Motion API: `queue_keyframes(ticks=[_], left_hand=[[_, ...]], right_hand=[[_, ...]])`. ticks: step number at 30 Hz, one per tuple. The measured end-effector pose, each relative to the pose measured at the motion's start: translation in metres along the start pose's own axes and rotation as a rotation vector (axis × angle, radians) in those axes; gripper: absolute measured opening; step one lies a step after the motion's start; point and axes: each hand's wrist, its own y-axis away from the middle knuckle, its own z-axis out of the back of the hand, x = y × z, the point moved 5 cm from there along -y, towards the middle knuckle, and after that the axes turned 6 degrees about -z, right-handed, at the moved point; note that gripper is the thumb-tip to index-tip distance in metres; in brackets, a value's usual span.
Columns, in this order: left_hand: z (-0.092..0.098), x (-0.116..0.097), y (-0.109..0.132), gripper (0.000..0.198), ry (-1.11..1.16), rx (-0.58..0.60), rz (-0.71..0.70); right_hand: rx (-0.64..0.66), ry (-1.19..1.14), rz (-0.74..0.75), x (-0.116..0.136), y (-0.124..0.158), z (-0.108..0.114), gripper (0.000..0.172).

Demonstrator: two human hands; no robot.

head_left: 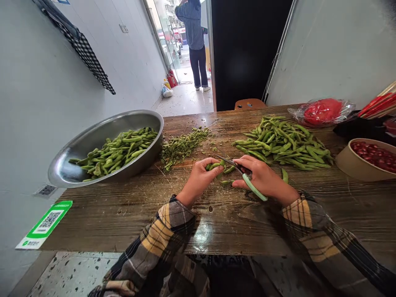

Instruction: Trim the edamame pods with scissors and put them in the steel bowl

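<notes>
My left hand (199,178) is closed round a few green bean pods (216,166) just above the wooden table (123,206). My right hand (262,179) grips scissors (244,175) with pale green handles, their blades pointing left toward the held pods. A couple of loose pods (227,181) lie on the table between my hands. A pile of whole pods (283,142) lies to the right, behind my right hand. A steel basin (77,146) at the left holds cut pods (119,150). Cut-off ends (182,146) are heaped beside it.
A tan bowl of red fruit (371,159) stands at the right edge, with a plastic bag of something red (323,111) and red sticks (379,103) behind. A person (194,37) stands in the doorway beyond. A chair back (250,104) shows past the table. A QR sticker (46,222) is on the left wall.
</notes>
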Motion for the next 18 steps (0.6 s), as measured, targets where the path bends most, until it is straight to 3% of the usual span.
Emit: queue_keyframes(ticks=[7,13,18], left_hand=[[-0.008,0.001,0.0,0.023,0.009,0.05,-0.042],[-0.002,0.0,-0.003,0.017,-0.101,0.0,-0.113],[0.004,0.005,-0.004,0.019,-0.013,-0.023,-0.013]], right_hand=[[-0.014,0.045,0.018,0.003,0.001,-0.002,0.044],[-0.003,0.116,0.026,0.005,0.003,0.003,0.043],[-0.008,0.106,0.019,0.002,0.002,0.004,0.038]])
